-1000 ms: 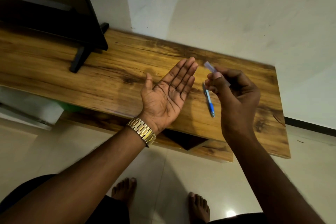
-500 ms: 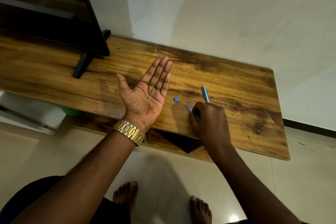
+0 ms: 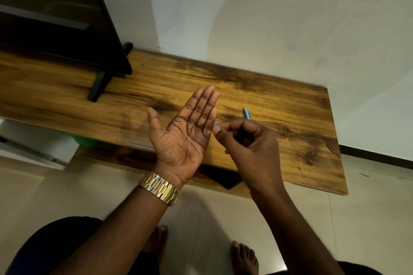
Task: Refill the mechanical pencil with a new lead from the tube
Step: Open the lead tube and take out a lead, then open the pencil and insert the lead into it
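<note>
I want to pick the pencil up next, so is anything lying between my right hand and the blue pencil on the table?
Nothing visible does. The right hand hovers just in front of the pencil, covering its near end; only bare table surrounds it.

A long wooden table [image 3: 279, 96] stands against a pale wall [image 3: 268, 18]. A dark screen [image 3: 55, 18] (on black feet) fills the upper left. Glossy light tiles [image 3: 223, 219] cover the floor.

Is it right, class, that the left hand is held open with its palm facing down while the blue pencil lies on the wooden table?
Not quite. The head view shows the left hand open with its palm facing up, not down. The blue pencil does lie on the wooden table.
</note>
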A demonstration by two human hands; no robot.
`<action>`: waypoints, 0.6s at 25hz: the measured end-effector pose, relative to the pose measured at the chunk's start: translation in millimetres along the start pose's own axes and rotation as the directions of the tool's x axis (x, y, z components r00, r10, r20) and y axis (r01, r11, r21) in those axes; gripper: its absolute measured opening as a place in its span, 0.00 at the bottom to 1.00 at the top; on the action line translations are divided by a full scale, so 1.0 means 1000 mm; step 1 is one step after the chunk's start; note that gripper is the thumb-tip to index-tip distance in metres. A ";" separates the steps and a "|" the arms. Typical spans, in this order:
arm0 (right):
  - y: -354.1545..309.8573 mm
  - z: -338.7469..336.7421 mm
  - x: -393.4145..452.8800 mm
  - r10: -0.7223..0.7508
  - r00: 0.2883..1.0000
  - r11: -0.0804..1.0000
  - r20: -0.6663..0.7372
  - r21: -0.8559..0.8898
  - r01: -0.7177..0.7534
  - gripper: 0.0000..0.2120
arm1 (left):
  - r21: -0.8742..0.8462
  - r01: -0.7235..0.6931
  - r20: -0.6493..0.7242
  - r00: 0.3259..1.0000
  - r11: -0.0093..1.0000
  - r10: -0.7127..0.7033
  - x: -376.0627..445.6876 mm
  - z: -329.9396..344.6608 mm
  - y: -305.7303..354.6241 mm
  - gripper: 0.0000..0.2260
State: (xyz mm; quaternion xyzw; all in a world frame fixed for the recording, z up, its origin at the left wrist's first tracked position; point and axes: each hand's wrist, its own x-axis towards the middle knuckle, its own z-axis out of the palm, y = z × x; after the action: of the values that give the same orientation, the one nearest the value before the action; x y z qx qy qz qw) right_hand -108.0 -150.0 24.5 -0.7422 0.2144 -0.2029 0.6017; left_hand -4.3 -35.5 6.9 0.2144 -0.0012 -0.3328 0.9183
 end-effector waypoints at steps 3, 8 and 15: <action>0.009 0.003 0.001 -0.103 0.993 0.992 0.049 -0.071 0.106 0.03 | 0.083 0.054 0.021 0.998 0.995 -0.056 0.007 0.000 -0.009 0.52; 0.019 -0.014 0.027 -0.447 0.847 0.696 0.288 -0.483 0.532 0.11 | 0.111 0.121 0.024 0.992 0.987 -0.124 0.010 0.001 -0.022 0.51; 0.025 -0.025 0.041 -0.410 0.705 0.487 0.579 -0.514 0.706 0.10 | 0.172 0.238 -0.020 0.971 0.956 -0.239 0.006 -0.006 -0.034 0.51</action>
State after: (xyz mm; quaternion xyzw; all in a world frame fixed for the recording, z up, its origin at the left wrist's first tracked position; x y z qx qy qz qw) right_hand -89.7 -197.4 7.0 -0.9642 -0.1051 -0.1444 0.1960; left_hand -19.4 -60.4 -12.8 0.2920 -0.0047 -0.4398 0.8493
